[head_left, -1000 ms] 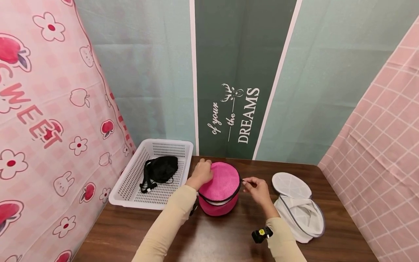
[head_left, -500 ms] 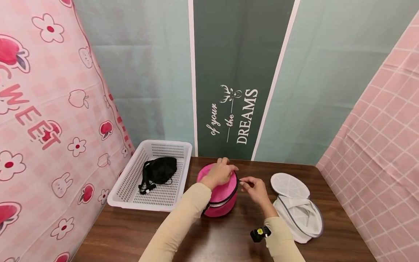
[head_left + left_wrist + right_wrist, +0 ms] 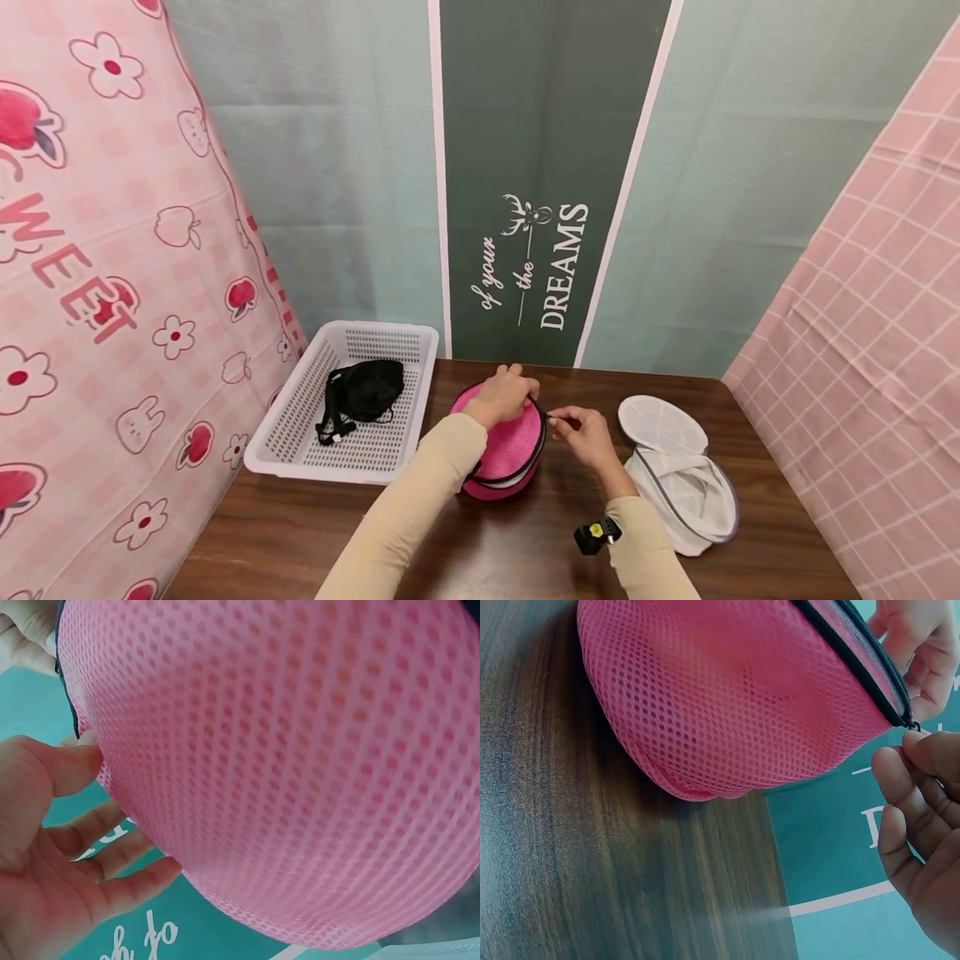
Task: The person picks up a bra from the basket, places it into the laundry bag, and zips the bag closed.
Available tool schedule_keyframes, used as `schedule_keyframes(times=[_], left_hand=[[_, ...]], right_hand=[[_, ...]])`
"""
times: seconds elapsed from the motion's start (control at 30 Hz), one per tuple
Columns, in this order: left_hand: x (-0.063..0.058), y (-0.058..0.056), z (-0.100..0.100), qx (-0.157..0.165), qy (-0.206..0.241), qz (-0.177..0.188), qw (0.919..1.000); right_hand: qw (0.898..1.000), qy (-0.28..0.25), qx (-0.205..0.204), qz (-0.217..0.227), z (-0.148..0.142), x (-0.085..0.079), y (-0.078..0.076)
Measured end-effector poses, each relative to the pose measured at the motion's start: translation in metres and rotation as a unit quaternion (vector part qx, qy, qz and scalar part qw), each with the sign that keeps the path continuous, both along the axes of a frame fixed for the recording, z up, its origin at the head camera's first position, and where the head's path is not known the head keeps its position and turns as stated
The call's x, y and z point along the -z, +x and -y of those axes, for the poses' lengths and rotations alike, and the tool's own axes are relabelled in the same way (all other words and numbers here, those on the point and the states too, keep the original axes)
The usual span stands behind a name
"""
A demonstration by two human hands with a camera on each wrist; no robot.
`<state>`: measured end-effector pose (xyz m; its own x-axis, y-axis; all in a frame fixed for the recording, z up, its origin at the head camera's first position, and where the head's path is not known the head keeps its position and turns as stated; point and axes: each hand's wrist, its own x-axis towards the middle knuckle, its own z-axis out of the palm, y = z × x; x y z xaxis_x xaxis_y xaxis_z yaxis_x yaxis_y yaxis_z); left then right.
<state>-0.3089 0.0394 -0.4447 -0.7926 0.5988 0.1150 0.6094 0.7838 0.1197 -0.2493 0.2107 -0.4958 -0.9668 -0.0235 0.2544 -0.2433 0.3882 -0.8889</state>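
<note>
Right hand (image 3: 588, 435): thumb and index pinching the zipper pull (image 3: 913, 726) at the rim of the pink mesh laundry bag (image 3: 517, 446). Left hand (image 3: 507, 395): holding the bag's rim between thumb and fingers, just beside the right fingertips. Bag sits on the table (image 3: 525, 550), under the left hand and left of the right.

Risks, my read:
- Pull is tiny and the pinch is fingertip-only; an off-line tug could slip it.
- Mesh is soft. If the left hand loosens, the rim likely buckles and the slider jams.
- Zipper (image 3: 877, 690) curves, pale strip between its edges; loose fabric there could snag.
- Left fingertips are near the slider; skin could get nipped.
- Light bag, could skid or tip if pulled unbraced.

White mesh bag (image 3: 686, 500) right of right hand; white basket (image 3: 322, 477) with black strapped item (image 3: 371, 390) left of left hand. Both well clear.
</note>
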Motion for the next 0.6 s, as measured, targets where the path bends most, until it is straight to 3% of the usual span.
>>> schedule_keyframes(times=[0.2, 0.6], left_hand=[[-0.0028, 0.0001, 0.0019, -0.006, -0.003, 0.023, 0.9997], [-0.0036, -0.0016, 0.0068, -0.032, -0.005, 0.010, 0.9994]], right_hand=[[1.000, 0.020, 0.014, 0.007, 0.0024, -0.0003, -0.0010], [0.999, 0.036, 0.005, -0.003, 0.0044, 0.0006, -0.0038]])
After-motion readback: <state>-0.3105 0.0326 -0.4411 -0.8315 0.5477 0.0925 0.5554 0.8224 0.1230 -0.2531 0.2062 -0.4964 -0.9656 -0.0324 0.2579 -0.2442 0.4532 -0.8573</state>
